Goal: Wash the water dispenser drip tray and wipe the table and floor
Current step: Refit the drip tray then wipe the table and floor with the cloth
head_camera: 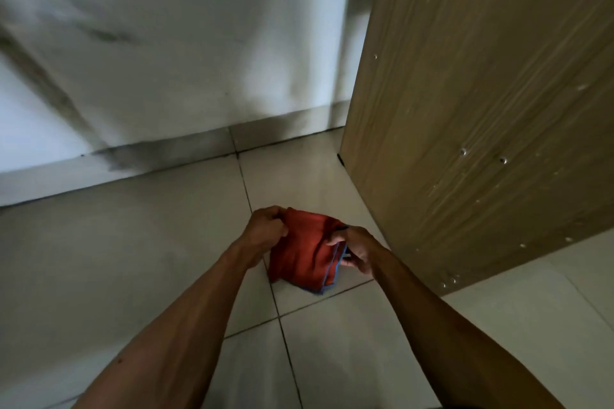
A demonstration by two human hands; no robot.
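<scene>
A red cloth (307, 252) with a blue hem hangs folded between both my hands, low over the light tiled floor (139, 242). My left hand (265, 229) grips its upper left corner with curled fingers. My right hand (355, 251) pinches the right edge by the blue hem. The cloth's lower end sags close to the tiles; I cannot tell whether it touches them. No drip tray or table top is in view.
A wooden cabinet side panel (481, 126) with small screw holes stands upright at the right, close to my right hand. A white wall (182, 60) with dark smudges and a grey skirting runs along the back. Dark grout lines cross the floor tiles.
</scene>
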